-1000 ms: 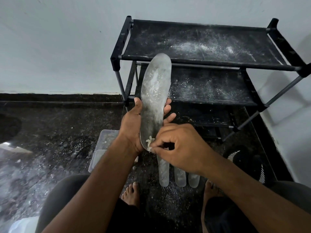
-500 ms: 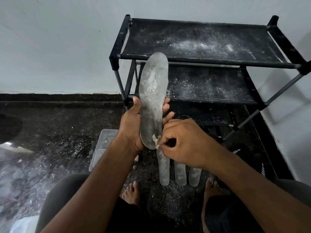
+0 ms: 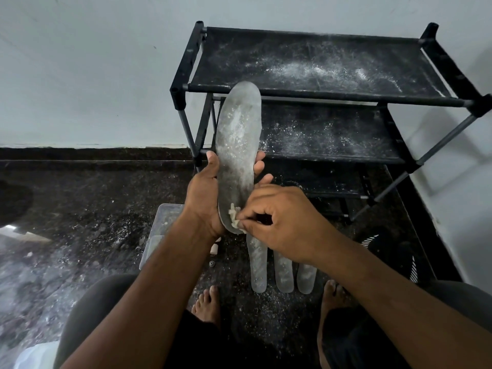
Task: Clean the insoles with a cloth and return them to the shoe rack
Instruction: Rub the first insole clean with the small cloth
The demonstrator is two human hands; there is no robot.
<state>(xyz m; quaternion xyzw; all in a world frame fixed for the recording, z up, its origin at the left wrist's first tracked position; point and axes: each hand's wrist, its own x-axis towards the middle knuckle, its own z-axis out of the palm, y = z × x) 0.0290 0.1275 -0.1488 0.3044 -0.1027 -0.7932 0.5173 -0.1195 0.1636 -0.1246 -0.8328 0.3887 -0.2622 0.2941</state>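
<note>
A grey insole, dusted with white powder, is held upright in the middle of the view by the left hand, whose thumb lies along the insole's left edge while the fingers are curled round from behind and show at its right edge. The heel end of the insole is met by the right hand, in which a small pale cloth is pinched between thumb and fingertips and pressed against the insole's lower part. Behind the insole, on the far right, a black shoe rack is seen against the white wall; its top shelf and the shelf below are sprinkled with white powder (the lowest tier is mostly hidden by the hands). On the dark floor below the hands, three more insoles are laid side by side, their heel ends pointing near, between the person's bare feet. To the left of these, partly covered by the left forearm, a clear plastic container is set on the floor, and a small pale cylindrical object lies just beside it. White powder is scattered over the floor around the feet and to the left. A dark shoe with white stripes is seen at the near right of the rack.
</note>
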